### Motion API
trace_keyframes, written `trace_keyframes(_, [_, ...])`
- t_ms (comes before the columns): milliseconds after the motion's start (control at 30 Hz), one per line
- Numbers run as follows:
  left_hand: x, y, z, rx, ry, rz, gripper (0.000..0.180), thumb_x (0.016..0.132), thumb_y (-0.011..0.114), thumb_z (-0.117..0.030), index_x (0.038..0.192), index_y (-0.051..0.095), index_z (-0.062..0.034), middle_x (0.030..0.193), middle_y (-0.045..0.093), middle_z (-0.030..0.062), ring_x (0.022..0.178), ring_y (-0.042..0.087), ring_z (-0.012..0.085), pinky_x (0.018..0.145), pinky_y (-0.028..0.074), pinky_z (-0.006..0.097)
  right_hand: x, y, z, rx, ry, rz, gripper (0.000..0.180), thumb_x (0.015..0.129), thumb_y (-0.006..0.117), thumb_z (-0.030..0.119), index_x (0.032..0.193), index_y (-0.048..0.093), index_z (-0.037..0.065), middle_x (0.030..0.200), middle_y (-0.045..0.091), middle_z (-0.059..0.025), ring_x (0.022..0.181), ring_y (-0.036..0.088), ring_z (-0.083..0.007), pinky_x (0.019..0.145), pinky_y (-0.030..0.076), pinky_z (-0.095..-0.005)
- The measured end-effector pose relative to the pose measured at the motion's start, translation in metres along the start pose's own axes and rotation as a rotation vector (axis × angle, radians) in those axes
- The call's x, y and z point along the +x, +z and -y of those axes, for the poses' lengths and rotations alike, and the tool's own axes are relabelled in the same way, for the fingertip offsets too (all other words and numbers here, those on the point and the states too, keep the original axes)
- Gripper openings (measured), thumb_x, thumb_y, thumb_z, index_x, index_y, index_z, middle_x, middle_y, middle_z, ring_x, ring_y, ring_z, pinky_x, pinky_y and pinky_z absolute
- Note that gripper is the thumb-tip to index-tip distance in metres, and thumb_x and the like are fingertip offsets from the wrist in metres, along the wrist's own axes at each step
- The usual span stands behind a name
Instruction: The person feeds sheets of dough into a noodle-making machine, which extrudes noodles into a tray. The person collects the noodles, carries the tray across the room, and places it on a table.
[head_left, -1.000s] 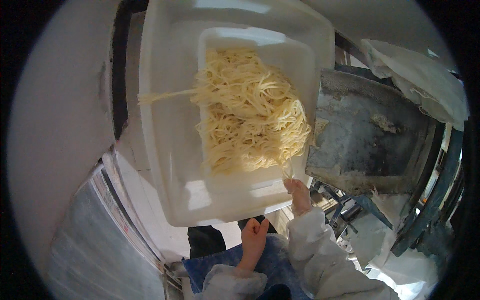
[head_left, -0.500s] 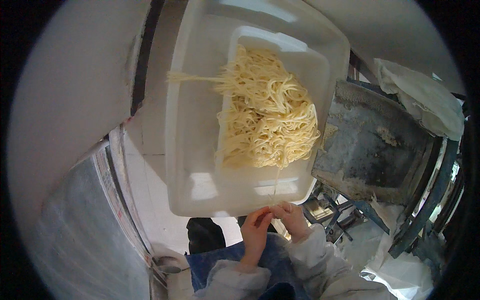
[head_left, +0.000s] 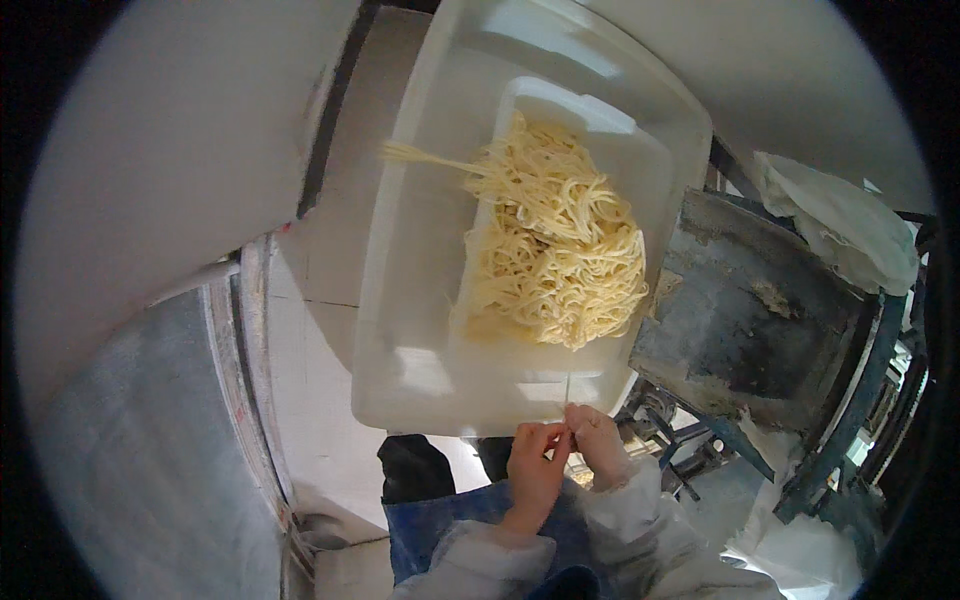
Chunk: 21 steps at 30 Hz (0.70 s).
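A heap of pale yellow noodles lies in a white inner tray, which sits inside a large white plastic tub. One bundle of noodles sticks out to the left, reaching across to the tub's far left rim. At the near rim my left hand and my right hand meet, fingertips pinched together. A thin noodle strand rises from between them over the tub's near wall. Which fingers grip the strand is hard to make out, but both hands are closed around its end.
To the right stands a dark, worn metal plate on a machine, crusted with pale residue. A whitish cloth hangs at its far corner. Metal frame parts lie below the plate. On the left are a pale tiled floor and a grey panel.
The strand that ran from the heap to my hands now shows as a short free piece near my fingers. In the picture, the tub and hands have shifted slightly right.
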<state>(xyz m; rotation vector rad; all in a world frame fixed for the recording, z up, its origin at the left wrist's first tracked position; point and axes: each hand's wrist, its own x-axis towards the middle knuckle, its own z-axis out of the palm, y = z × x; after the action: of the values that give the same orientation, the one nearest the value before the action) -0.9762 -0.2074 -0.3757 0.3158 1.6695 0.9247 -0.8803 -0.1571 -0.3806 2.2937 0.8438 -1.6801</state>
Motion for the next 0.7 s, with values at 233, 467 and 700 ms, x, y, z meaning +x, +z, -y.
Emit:
trace_keyframes(233, [0.006,0.000,-0.003,-0.096,-0.012,-0.163,0.008,0.079,0.054,-0.007,0.084,0.050,-0.0027,0.077,0.049,0.0065,0.064,0.052,0.0151,0.059,0.043,0.025,0.000,0.000,0.022,0.127,0.079,-0.043,0.035,0.083,0.047,0.033,0.070,0.056,0.002,0.054,0.052,-0.0057,0.050,0.048,-0.0131,0.047,0.037,-0.0280])
trace_keyframes(467, [0.055,-0.105,-0.013,-0.533,-0.091,-0.849,0.021,0.087,0.043,-0.026,0.080,0.040,-0.0065,0.070,0.047,0.0044,0.059,0.044,0.0107,0.058,0.039,0.024,0.051,-0.036,0.086,-0.744,-0.268,-0.419,0.045,0.074,0.058,0.029,0.113,0.047,0.009,0.077,0.060,-0.0119,0.074,0.059,-0.0281,0.066,0.045,-0.0366])
trace_keyframes(700, [0.068,-0.157,0.008,-0.985,-0.439,-0.722,0.038,0.087,0.043,-0.031,0.115,0.041,-0.0068,0.101,0.054,0.0113,0.069,0.053,0.0131,0.059,0.043,0.022,0.142,0.047,0.234,-0.978,-1.140,-0.366,0.060,0.070,0.061,0.030,0.123,0.037,0.013,0.109,0.048,-0.0127,0.102,0.046,-0.0298,0.083,0.040,-0.0356])
